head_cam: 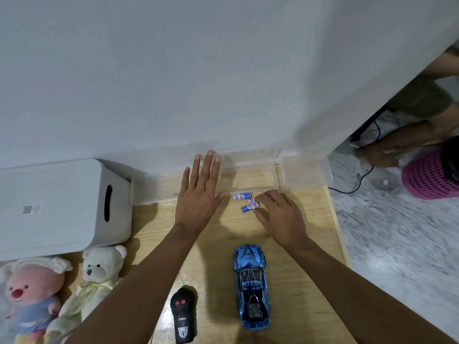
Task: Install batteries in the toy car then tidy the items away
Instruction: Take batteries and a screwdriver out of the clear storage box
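A shiny blue toy car (251,285) stands upright on the wooden table, near its front. A black remote control (183,315) lies to the car's left. Three blue and white batteries (247,201) lie loose beside a clear plastic box (273,178) at the back by the wall. My left hand (198,194) is spread flat, fingers apart, over the clear boxes and holds nothing. My right hand (280,214) rests palm down with its fingertips touching the nearest batteries, not closed on them.
A white appliance (62,207) fills the left of the table. Two plush toys (62,289) lie in front of it. More clear boxes (306,173) line the wall. Off the table's right edge are a pink basket (431,177), a cable and another person's legs (397,142).
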